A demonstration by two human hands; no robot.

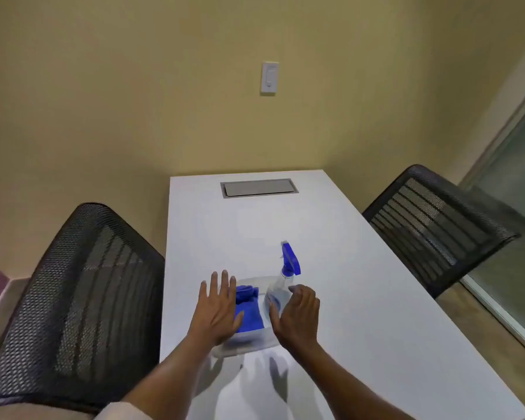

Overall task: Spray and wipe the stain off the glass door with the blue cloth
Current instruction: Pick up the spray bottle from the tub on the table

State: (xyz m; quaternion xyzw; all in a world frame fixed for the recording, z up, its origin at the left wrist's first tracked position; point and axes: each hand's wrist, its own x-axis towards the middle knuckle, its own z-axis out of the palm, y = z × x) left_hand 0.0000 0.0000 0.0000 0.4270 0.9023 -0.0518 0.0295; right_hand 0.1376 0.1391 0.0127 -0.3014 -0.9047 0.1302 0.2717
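Observation:
A clear plastic bin point(249, 347) sits on the white table point(361, 298) near its front edge. Inside lie a crumpled blue cloth point(249, 310) and a clear spray bottle point(281, 291) with a blue trigger head point(291, 258) that sticks up above the rim. My left hand point(217, 310) hovers flat over the bin's left side, fingers spread, partly covering the cloth. My right hand point(297, 316) is curled beside the bottle's body, thumb and fingers apart around it; I cannot tell whether they touch. The glass door point(515, 213) is at the far right.
Two black mesh chairs flank the table, one on the left point(73, 304), one on the right point(437, 228). A grey cable hatch point(259, 187) is set in the table's far end. A light switch point(269, 77) hangs on the yellow wall.

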